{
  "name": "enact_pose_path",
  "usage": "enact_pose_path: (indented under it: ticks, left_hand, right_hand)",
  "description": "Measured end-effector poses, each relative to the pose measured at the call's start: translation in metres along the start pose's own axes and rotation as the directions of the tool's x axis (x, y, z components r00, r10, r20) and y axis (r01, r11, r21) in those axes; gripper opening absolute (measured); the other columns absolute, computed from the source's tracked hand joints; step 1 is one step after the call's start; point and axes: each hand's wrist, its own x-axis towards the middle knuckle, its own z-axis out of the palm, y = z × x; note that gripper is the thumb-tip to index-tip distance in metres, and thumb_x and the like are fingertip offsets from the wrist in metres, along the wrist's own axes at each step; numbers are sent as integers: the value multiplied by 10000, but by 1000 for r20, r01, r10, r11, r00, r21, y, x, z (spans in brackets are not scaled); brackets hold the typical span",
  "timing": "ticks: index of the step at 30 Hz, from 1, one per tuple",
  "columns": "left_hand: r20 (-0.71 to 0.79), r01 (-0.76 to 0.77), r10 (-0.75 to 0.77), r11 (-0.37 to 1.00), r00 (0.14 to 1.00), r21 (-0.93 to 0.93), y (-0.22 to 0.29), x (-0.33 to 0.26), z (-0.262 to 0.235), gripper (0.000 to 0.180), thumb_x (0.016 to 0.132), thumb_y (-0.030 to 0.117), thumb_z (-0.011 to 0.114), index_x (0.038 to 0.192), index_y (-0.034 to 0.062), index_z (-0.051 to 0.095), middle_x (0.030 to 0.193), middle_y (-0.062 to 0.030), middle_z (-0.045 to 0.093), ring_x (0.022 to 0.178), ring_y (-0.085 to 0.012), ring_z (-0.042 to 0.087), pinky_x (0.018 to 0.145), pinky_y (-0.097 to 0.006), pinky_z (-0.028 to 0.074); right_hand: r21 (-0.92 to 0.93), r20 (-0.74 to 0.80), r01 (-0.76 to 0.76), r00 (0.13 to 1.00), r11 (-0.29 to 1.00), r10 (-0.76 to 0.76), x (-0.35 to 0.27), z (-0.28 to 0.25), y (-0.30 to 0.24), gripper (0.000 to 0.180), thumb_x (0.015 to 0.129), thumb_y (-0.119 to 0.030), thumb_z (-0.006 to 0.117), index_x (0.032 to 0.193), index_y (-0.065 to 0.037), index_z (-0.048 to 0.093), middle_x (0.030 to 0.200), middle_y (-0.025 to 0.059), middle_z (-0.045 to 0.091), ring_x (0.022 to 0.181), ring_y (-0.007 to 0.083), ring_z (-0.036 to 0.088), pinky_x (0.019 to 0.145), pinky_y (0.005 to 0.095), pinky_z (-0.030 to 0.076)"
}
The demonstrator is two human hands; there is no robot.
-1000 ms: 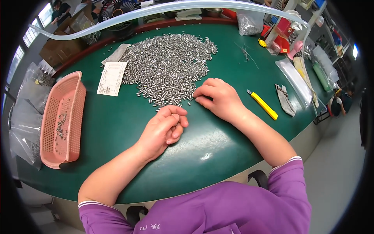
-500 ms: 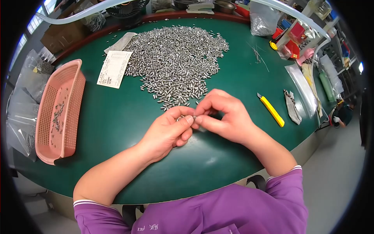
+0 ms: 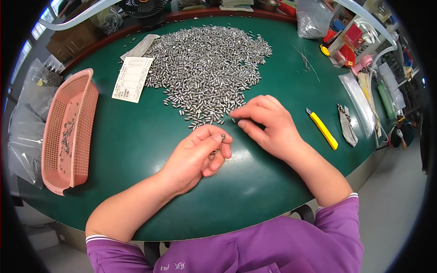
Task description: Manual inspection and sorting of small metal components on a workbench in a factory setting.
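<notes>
A large heap of small silver metal pins (image 3: 207, 68) covers the far middle of the green round table (image 3: 132, 136). My left hand (image 3: 198, 152) rests on the table in front of the heap, fingers curled, pinching a small metal piece (image 3: 222, 136) between thumb and forefinger. My right hand (image 3: 266, 125) lies beside it to the right, its fingertips touching the near edge of the heap; whether it grips a pin is hidden.
A pink plastic basket (image 3: 68, 127) with a few metal parts sits at the left edge. A printed paper slip (image 3: 132, 79) lies left of the heap. A yellow utility knife (image 3: 323, 129) and clear plastic bags (image 3: 359, 104) lie to the right.
My hands were joined together half a second ago. They have separated, with the right hand moving back to the edge of the heap and the left keeping a small piece.
</notes>
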Motion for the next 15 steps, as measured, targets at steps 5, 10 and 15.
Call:
enact_pose_path:
  ticks: [5, 10, 15]
  left_hand:
    - [19, 5, -4, 1000, 1000, -23, 0, -1, -2, 181, 959, 199, 396, 962, 49, 497, 799, -79, 541, 528, -92, 392, 438, -209, 300]
    - [15, 10, -10, 999, 1000, -46, 2, -1, -2, 170, 952, 183, 396, 945, 41, 488, 795, -98, 543, 522, -99, 386, 431, -213, 298]
    - [2, 19, -19, 999, 1000, -43, 1, -1, -2, 142, 946, 168, 407, 945, 48, 483, 801, -92, 541, 534, -98, 391, 434, -216, 302]
  right_hand:
    - [-46, 77, 20, 997, 999, -17, -1, 3, 4, 184, 727, -68, 666, 901, -130, 667, 821, 11, 579, 806, 200, 541, 698, 310, 444]
    - [-45, 84, -10, 996, 999, 14, -1, 4, 5, 152, 723, -78, 672, 869, -117, 655, 839, 15, 594, 800, 210, 539, 702, 330, 453]
    - [-61, 92, -37, 995, 997, 42, -1, 3, 4, 124, 715, -109, 666, 829, -95, 618, 832, 35, 582, 814, 250, 533, 730, 363, 447]
